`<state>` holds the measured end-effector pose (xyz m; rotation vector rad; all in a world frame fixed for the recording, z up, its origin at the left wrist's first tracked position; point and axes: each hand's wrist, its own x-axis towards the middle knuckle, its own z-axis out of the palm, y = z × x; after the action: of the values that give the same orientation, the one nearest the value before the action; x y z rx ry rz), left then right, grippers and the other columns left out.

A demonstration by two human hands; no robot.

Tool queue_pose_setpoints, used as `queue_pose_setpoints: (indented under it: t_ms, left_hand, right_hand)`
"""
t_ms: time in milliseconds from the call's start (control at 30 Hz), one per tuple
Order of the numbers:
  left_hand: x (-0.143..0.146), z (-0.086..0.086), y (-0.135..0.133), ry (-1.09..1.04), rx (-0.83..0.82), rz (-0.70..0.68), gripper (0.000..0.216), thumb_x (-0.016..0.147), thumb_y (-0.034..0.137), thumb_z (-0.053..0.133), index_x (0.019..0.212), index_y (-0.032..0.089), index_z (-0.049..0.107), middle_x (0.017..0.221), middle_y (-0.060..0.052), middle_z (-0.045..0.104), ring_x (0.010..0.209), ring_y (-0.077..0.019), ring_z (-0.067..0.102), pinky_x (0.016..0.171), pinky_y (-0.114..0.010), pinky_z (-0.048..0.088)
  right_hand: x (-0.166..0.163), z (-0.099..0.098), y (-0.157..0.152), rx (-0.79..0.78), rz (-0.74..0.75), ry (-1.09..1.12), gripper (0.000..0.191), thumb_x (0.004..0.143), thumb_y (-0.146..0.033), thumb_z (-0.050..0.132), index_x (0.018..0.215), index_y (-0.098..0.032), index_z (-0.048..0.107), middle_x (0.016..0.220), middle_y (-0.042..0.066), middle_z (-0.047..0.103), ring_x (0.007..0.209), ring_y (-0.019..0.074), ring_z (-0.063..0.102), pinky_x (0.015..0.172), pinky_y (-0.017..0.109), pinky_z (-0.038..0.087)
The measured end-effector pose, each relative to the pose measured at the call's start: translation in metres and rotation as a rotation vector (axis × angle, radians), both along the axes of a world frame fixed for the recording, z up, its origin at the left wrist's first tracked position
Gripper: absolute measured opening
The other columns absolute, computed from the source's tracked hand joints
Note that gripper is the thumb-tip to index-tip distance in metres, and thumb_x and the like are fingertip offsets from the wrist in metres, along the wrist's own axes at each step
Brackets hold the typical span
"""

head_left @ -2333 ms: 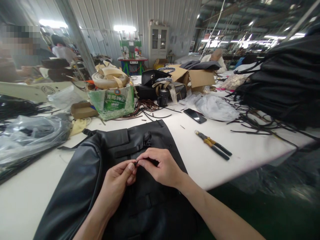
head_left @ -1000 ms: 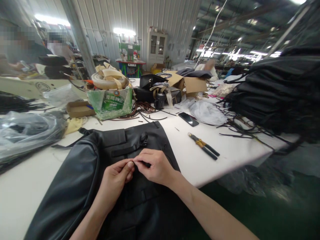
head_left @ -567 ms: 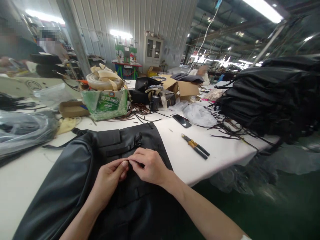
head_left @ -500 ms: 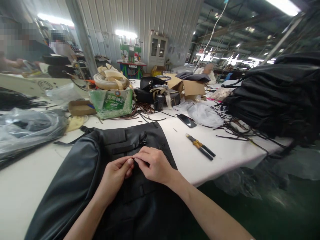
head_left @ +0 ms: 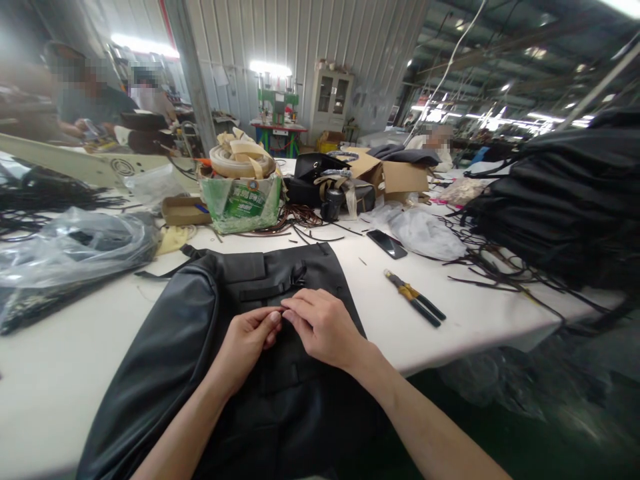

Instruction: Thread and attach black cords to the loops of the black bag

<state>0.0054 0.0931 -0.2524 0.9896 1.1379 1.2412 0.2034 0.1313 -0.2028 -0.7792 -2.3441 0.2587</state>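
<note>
A black bag [head_left: 165,353] of smooth, leather-like material lies on the white table in front of me, with straps and a buckle [head_left: 299,272] on its upper face. Over its middle, my left hand [head_left: 255,337] is closed in a pinch, thumb against forefinger. My right hand [head_left: 323,327] pinches too, its fingertips meeting those of the left. Whatever sits between the fingertips is too small and dark to make out. Pliers [head_left: 414,298] with black and yellow handles rest on the table, to the right of the bag.
Beyond the bag stands a green box [head_left: 243,203] holding rolled strips. A phone [head_left: 387,244] lies near clear plastic bags [head_left: 425,232]. Stacked black bags [head_left: 565,200] rise at the right, with loose cords below. Plastic-wrapped goods [head_left: 85,250] lie at left. People sit farther back.
The whole view has shifted, so things appear farther right now. Both hands keep their pinch over the bag, fingertips together.
</note>
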Motion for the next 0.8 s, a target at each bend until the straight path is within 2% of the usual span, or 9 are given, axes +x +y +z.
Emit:
queue_pose_setpoints:
  t_ms: [100, 167, 200, 300, 367, 467, 533, 667, 800]
  left_hand:
    - [0.0, -0.002, 0.001, -0.017, -0.018, 0.01, 0.058, 0.081, 0.063, 0.092, 0.107, 0.011, 0.087, 0.074, -0.002, 0.062, 0.059, -0.0094, 0.045, 0.055, -0.024, 0.032]
    - [-0.001, -0.003, 0.001, -0.02, -0.02, 0.012, 0.058, 0.082, 0.062, 0.092, 0.109, 0.011, 0.086, 0.075, -0.002, 0.062, 0.059, -0.0091, 0.045, 0.055, -0.024, 0.032]
    - [-0.001, -0.003, 0.001, -0.018, -0.017, 0.011, 0.057, 0.082, 0.062, 0.092, 0.109, 0.011, 0.086, 0.075, -0.002, 0.063, 0.059, -0.009, 0.045, 0.055, -0.024, 0.032]
    - [0.0, -0.002, 0.0, -0.008, -0.011, 0.011, 0.059, 0.082, 0.063, 0.092, 0.109, 0.011, 0.086, 0.075, -0.002, 0.063, 0.059, -0.0092, 0.045, 0.055, -0.024, 0.033]
    - [0.0, -0.001, -0.001, -0.003, -0.021, 0.015, 0.062, 0.08, 0.065, 0.092, 0.109, 0.011, 0.086, 0.074, -0.002, 0.063, 0.058, -0.0092, 0.045, 0.055, -0.025, 0.033]
    - [0.0, 0.0, -0.001, 0.004, -0.046, 0.022, 0.066, 0.076, 0.068, 0.093, 0.109, 0.011, 0.087, 0.074, -0.002, 0.063, 0.058, -0.0094, 0.045, 0.054, -0.025, 0.032]
    - [0.0, -0.001, 0.0, 0.007, -0.058, 0.021, 0.069, 0.074, 0.07, 0.094, 0.109, 0.011, 0.087, 0.074, -0.003, 0.064, 0.059, -0.0097, 0.045, 0.054, -0.024, 0.032]
    - [-0.001, -0.002, 0.002, 0.012, -0.073, 0.013, 0.072, 0.072, 0.072, 0.094, 0.109, 0.011, 0.087, 0.073, -0.003, 0.064, 0.058, -0.0092, 0.044, 0.054, -0.024, 0.031]
    - [-0.001, -0.001, 0.001, 0.012, -0.074, 0.01, 0.069, 0.074, 0.07, 0.093, 0.11, 0.011, 0.087, 0.074, -0.002, 0.063, 0.059, -0.0092, 0.044, 0.055, -0.024, 0.031]
  right_hand:
    - [0.015, 0.016, 0.013, -0.053, -0.005, 0.167, 0.026, 0.115, -0.028, 0.055, 0.127, -0.02, 0.077, 0.119, 0.01, 0.081, 0.109, 0.0239, 0.076, 0.097, 0.038, 0.06]
    - [0.036, 0.031, 0.035, -0.06, -0.126, 0.252, 0.026, 0.115, -0.031, 0.056, 0.124, -0.021, 0.079, 0.119, 0.01, 0.081, 0.111, 0.0234, 0.077, 0.099, 0.037, 0.061]
    - [0.049, 0.037, 0.05, -0.057, -0.244, 0.232, 0.026, 0.114, -0.032, 0.057, 0.123, -0.022, 0.08, 0.121, 0.01, 0.082, 0.112, 0.0237, 0.076, 0.1, 0.036, 0.061]
    - [0.089, 0.045, 0.1, -0.164, -0.688, -0.097, 0.03, 0.111, -0.028, 0.06, 0.132, -0.021, 0.08, 0.135, 0.012, 0.08, 0.123, 0.025, 0.074, 0.106, 0.035, 0.057]
    - [0.111, 0.04, 0.127, -0.279, -0.831, -0.271, 0.025, 0.104, -0.022, 0.069, 0.122, -0.017, 0.085, 0.128, 0.016, 0.083, 0.119, 0.0286, 0.076, 0.105, 0.036, 0.056]
    - [0.132, 0.023, 0.149, -0.384, -0.913, -0.404, 0.014, 0.096, -0.017, 0.076, 0.101, -0.015, 0.089, 0.11, 0.019, 0.086, 0.109, 0.0307, 0.08, 0.095, 0.034, 0.057]
    - [0.139, 0.01, 0.155, -0.417, -0.955, -0.47, 0.013, 0.097, -0.017, 0.076, 0.096, -0.015, 0.088, 0.107, 0.019, 0.086, 0.108, 0.0297, 0.081, 0.092, 0.033, 0.056]
    - [0.141, -0.006, 0.162, -0.427, -1.0, -0.523, 0.019, 0.105, -0.028, 0.071, 0.106, -0.015, 0.085, 0.116, 0.016, 0.084, 0.114, 0.0275, 0.078, 0.098, 0.038, 0.058]
    - [0.135, -0.01, 0.17, -0.442, -0.971, -0.52, 0.019, 0.106, -0.032, 0.073, 0.111, -0.015, 0.081, 0.12, 0.012, 0.083, 0.116, 0.0254, 0.077, 0.105, 0.043, 0.058]
